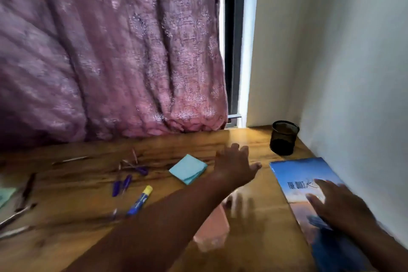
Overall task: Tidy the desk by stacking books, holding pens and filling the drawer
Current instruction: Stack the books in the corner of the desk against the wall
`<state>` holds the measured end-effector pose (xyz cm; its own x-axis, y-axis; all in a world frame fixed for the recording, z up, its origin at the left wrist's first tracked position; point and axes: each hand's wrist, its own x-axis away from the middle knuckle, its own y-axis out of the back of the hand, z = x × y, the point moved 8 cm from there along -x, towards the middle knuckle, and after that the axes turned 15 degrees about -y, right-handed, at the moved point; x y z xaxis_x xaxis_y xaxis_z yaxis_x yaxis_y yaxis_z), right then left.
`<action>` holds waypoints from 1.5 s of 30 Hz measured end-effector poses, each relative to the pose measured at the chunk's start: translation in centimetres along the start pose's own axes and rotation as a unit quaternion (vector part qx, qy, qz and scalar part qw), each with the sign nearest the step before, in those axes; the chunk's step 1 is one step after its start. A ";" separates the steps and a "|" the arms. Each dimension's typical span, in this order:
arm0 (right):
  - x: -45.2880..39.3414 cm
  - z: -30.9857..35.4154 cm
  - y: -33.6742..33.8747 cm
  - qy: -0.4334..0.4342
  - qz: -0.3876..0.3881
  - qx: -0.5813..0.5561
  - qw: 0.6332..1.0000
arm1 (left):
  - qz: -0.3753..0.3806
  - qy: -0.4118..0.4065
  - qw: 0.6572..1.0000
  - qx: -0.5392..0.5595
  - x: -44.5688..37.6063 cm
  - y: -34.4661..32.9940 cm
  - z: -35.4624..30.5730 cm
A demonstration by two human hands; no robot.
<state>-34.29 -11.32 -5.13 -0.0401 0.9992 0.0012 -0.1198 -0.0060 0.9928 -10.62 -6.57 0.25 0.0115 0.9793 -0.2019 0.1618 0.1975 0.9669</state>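
Scattered pens [123, 183], glue stick [140, 200], blue sticky notes [187, 169], black mesh pen cup [284, 138]. Left hand [235, 166] open above wooden desk [254, 238]; right hand [337, 205] flat on book [293, 174]. Purple curtain [110, 51] behind, white wall [353, 51] right.

The right hand [337, 203] rests flat on a blue book [293, 174] at the wooden bench's [72, 245] right edge. The left hand [236, 165] reaches, fingers spread, between teal sticky notes [187, 169] and a black mesh pen cup [284, 138]. Pens [121, 184] lie scattered left.

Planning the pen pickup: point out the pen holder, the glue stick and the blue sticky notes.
Pen holder [284, 138], head view, mesh side wall.
Glue stick [139, 200], head view, blue barrel.
Blue sticky notes [187, 168], head view, top sheet.
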 end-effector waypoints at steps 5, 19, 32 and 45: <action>1.4 14.6 4.8 0.091 -0.033 -0.091 0.991 | -0.065 0.065 0.993 -0.068 8.4 9.4 13.6; 30.4 70.4 -1.2 0.295 0.261 -0.352 0.849 | -0.085 0.447 0.890 0.037 50.5 18.2 60.5; 44.5 88.4 -15.7 0.074 0.540 -0.395 0.739 | -0.168 0.647 0.714 0.206 65.4 14.5 72.9; 43.8 90.7 -18.6 -0.053 0.635 -0.392 0.664 | -0.320 0.588 0.564 0.483 63.7 12.8 73.8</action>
<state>56.12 36.15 -12.65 -0.5371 0.1660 0.8271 -0.5372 -0.8232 -0.1837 64.99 55.11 -11.77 -0.9255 0.1849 0.3305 0.2302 0.9676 0.1032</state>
